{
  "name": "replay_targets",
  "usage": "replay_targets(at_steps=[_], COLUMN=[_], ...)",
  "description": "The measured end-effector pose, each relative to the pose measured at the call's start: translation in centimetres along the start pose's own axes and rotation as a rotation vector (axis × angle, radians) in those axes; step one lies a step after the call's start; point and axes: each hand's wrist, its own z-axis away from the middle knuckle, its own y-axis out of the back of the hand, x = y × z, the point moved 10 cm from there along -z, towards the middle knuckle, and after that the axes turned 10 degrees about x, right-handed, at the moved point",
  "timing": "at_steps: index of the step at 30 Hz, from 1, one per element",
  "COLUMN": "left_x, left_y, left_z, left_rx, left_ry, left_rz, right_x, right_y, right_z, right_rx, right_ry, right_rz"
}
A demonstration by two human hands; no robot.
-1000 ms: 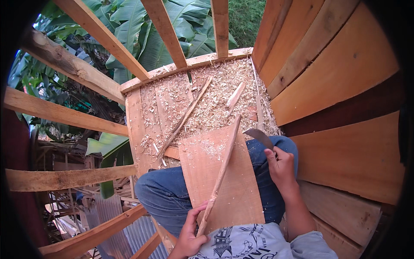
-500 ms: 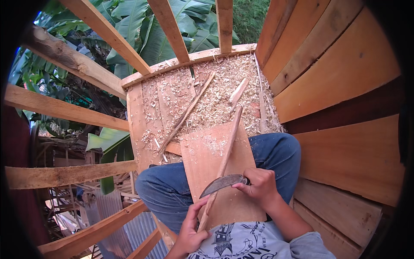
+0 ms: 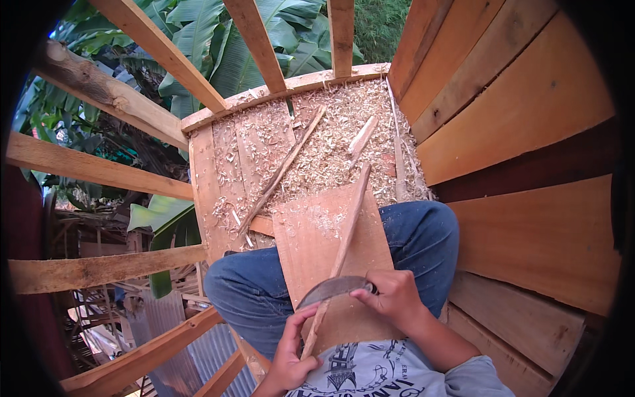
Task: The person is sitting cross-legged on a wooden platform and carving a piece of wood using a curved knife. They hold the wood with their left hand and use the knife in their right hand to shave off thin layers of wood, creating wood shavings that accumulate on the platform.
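A long, slim wooden stick (image 3: 352,218) slopes across a flat wooden board (image 3: 301,248) that rests on my lap. My left hand (image 3: 293,354) grips the stick's lower end close to my shirt, its fingers reaching up near the knife's tip. My right hand (image 3: 395,299) is closed around the handle of a curved, dark-bladed knife (image 3: 334,289). The blade lies crosswise over the stick, just above my left hand. Most of the handle is hidden inside my right fist.
Curled wood shavings (image 3: 331,149) cover the plank floor (image 3: 204,169) ahead. A loose stick (image 3: 283,173) and a short pale wood piece (image 3: 364,134) lie among them. Wooden rails (image 3: 106,264) border the left and far sides; a plank wall (image 3: 529,231) stands close on the right.
The knife and my right hand have moved slightly down the stick, toward my body, and a little left. My left hand keeps its hold on the stick's lower end.
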Motion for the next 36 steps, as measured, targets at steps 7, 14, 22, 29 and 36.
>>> replay_targets(at_steps=[7,14,22,29,36], left_x=[0.4,0.3,0.3,0.5,0.5], left_y=[0.1,-0.4,-0.1,-0.6,0.5], left_z=[0.3,0.0,0.2,0.3,0.8], left_rx=[0.000,-0.033,-0.036,-0.052,-0.068], left_ry=[0.017,0.007,0.001,-0.040,-0.082], left_rz=[0.002,0.007,-0.024,-0.034,-0.093], right_x=[8.8,0.5,6.2,5.3,5.7], right_y=[5.6,2.6,4.1,4.5,1.2], right_z=[-4.2,-2.1,-3.9,-3.4,1.1], right_rx=[0.362,-0.006,0.346,0.149,0.050], right_ry=[-0.358,-0.066,-0.158,-0.216,-0.252], right_rz=[0.209,-0.096,0.234,0.001,-0.134])
